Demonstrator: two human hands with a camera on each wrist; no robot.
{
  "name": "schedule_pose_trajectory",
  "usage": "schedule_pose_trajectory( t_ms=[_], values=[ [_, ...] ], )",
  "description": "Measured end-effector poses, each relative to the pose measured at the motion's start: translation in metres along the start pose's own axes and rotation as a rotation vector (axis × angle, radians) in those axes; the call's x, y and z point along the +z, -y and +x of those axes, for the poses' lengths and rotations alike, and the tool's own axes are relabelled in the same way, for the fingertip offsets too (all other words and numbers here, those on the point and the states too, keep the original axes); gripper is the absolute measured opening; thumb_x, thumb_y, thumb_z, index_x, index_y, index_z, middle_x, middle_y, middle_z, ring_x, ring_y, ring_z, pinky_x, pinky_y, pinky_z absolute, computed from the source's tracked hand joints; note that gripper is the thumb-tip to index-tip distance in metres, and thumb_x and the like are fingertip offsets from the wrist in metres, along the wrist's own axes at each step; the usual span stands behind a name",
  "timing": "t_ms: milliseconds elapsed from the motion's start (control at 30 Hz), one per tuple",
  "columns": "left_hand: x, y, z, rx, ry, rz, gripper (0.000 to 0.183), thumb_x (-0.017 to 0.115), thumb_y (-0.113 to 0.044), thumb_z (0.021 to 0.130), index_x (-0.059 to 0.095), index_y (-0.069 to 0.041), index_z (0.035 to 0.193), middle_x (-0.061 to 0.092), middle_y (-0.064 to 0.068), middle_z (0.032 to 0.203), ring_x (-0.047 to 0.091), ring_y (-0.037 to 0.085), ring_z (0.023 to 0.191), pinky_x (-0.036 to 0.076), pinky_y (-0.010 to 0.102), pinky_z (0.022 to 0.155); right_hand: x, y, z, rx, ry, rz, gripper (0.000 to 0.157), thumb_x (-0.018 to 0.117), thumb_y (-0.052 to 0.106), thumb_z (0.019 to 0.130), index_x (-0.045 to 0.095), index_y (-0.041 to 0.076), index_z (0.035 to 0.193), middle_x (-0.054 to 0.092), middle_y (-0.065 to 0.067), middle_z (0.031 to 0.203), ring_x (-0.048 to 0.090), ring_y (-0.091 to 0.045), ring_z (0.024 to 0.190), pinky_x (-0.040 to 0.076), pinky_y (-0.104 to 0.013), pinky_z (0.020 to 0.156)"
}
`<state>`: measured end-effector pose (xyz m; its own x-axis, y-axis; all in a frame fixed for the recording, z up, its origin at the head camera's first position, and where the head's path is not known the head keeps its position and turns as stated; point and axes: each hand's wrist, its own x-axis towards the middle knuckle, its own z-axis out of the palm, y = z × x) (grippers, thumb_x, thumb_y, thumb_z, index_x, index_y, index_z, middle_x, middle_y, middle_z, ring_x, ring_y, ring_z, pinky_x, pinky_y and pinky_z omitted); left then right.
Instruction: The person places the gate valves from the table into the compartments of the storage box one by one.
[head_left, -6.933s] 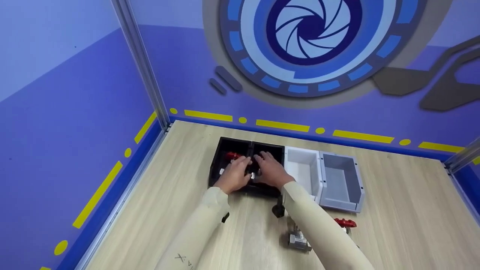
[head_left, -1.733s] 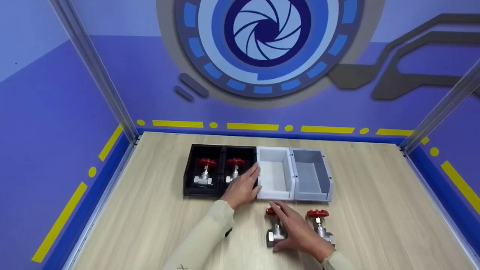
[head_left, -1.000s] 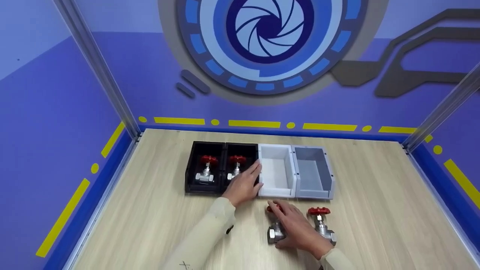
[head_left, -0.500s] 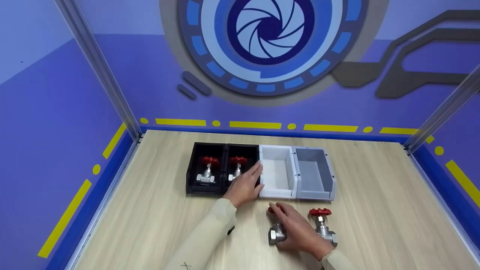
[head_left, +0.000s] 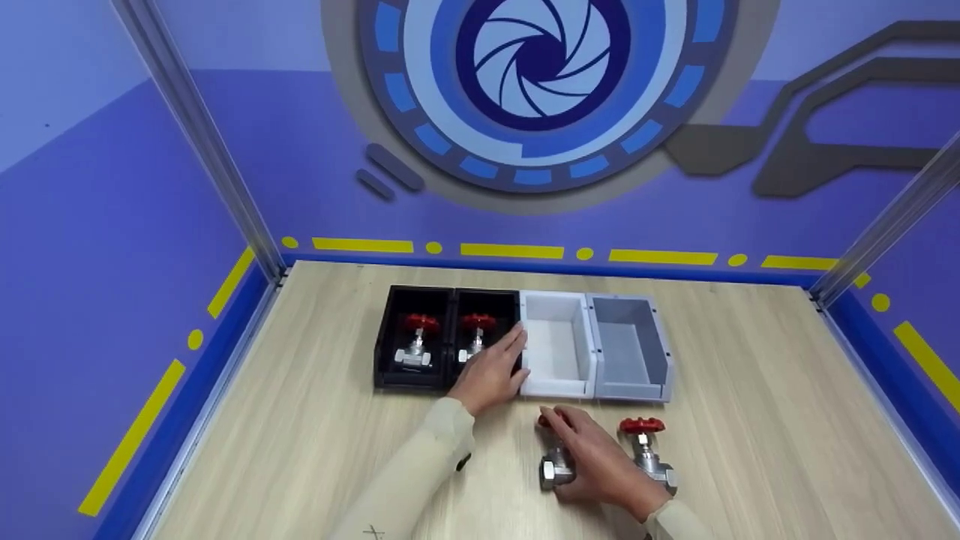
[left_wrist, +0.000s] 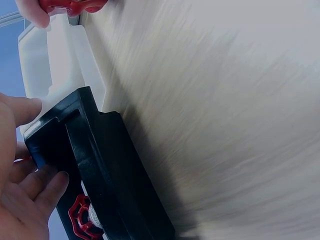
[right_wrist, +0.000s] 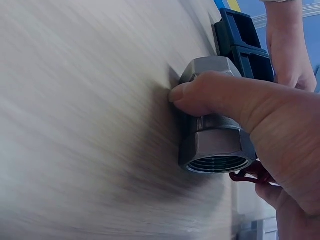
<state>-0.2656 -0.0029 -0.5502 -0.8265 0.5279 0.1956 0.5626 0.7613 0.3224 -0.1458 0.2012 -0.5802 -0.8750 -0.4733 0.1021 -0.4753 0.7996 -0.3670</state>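
Observation:
My right hand grips a metal valve with a red handwheel on the wooden table. Its thumb lies along the hexagonal-ended body, and in the right wrist view the threaded opening of the valve faces the camera. My left hand rests on the second black bin, its fingers reaching inside and its thumb over the rim beside the white bin. Under the hand, partly hidden, stands a red-wheeled valve. Another valve is in the left black bin.
A grey bin ends the row on the right, side by side with the white one; both have nothing inside. Just right of my right hand, one more red-wheeled valve stands on the table. Blue panelled walls enclose the back and sides.
Both hands were over the black bins several seconds ago; my right hand has since moved down to the table valve, my left to the second bin's right side. During the last second they hold nearly still.

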Motion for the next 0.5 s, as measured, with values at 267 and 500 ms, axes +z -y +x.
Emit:
schedule_pose_trajectory(
  t_ms=[267,500],
  values=[
    [0.0003,-0.0002,-0.0005,-0.007,0.007,-0.008,0.064,0.059,-0.031,0.095,0.036,-0.008,0.149,0.032,0.002,0.158,0.056,0.023,0.126,0.049,0.038,0.099,-0.0012,-0.0001,0.0016,-0.009,-0.016,-0.006,0.118,0.089,0.028,0.050,0.032,0.013,0.152,0.044,-0.022,0.143,0.047,-0.035,0.129,0.043,-0.048,0.105],
    [0.0017,0.0006,-0.0005,0.017,-0.024,0.011,0.063,0.061,-0.030,0.093,0.040,-0.007,0.147,0.037,0.005,0.156,0.058,0.023,0.123,0.051,0.036,0.095,-0.0034,0.0003,0.0029,-0.022,-0.025,-0.026,0.119,0.090,0.028,0.050,0.031,0.014,0.152,0.045,-0.018,0.142,0.048,-0.031,0.127,0.046,-0.046,0.103]
  ],
)
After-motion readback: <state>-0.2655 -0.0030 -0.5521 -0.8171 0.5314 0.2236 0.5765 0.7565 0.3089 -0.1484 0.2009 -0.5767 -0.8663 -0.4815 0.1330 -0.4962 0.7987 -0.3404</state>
